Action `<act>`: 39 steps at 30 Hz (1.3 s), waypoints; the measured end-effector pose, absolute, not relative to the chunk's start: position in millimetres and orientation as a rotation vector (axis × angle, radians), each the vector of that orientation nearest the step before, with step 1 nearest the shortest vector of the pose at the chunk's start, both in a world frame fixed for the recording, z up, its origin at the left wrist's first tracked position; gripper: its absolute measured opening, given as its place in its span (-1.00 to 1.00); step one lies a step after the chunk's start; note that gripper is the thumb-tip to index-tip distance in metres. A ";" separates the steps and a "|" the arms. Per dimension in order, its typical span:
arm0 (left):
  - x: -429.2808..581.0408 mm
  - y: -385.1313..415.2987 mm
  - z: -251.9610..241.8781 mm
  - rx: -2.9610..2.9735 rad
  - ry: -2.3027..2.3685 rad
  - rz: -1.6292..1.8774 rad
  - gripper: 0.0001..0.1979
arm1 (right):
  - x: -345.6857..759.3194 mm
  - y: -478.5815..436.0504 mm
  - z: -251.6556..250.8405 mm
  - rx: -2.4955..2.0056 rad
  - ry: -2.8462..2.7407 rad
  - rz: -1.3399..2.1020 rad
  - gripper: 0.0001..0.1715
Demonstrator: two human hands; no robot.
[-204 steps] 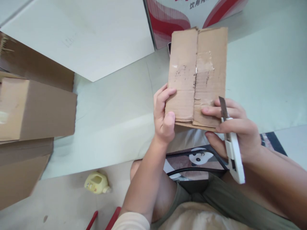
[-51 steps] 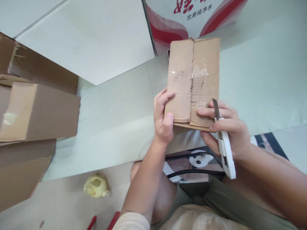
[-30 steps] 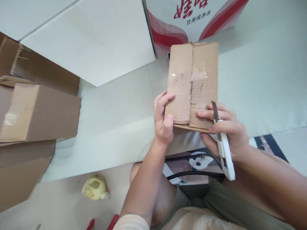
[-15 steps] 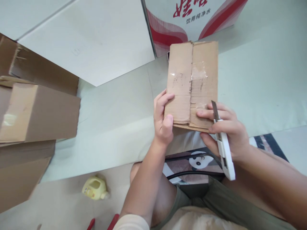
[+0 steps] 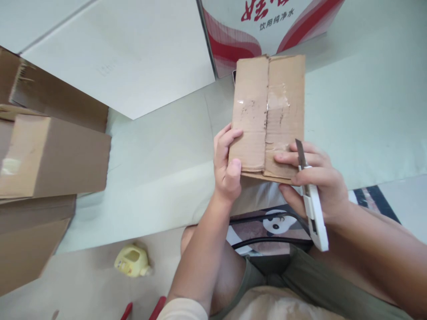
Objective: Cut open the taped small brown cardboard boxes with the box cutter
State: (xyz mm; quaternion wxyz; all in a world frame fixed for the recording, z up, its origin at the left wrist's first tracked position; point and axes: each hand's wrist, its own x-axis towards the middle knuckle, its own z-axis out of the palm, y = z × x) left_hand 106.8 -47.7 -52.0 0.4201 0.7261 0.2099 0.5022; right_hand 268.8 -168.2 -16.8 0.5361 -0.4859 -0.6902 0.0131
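A flattened brown cardboard box (image 5: 268, 109) with torn tape along its middle seam is held up in front of me. My left hand (image 5: 227, 166) is closed on its lower left corner, thumb on the front face. My right hand (image 5: 316, 180) grips a white utility knife (image 5: 312, 204) with its blade out and pointing up, while the fingers of that hand also press the box's lower right corner.
Brown cardboard boxes (image 5: 50, 155) are stacked at the left. A large white board (image 5: 116, 58) lies on the floor, and a red-and-white printed carton (image 5: 263, 22) stands behind it. A small yellow container (image 5: 131, 260) sits on the floor near my knee. A panda-print stool (image 5: 270, 226) is under me.
Hardly anything differs over the last second. The view has shifted slightly and the box sits a touch higher in it. Both hands keep the same hold.
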 end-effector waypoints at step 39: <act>111.5 -49.5 -53.2 1.754 0.536 1.252 -0.43 | 269.8 -172.8 -14.7 -1.166 -1.653 0.095 -0.62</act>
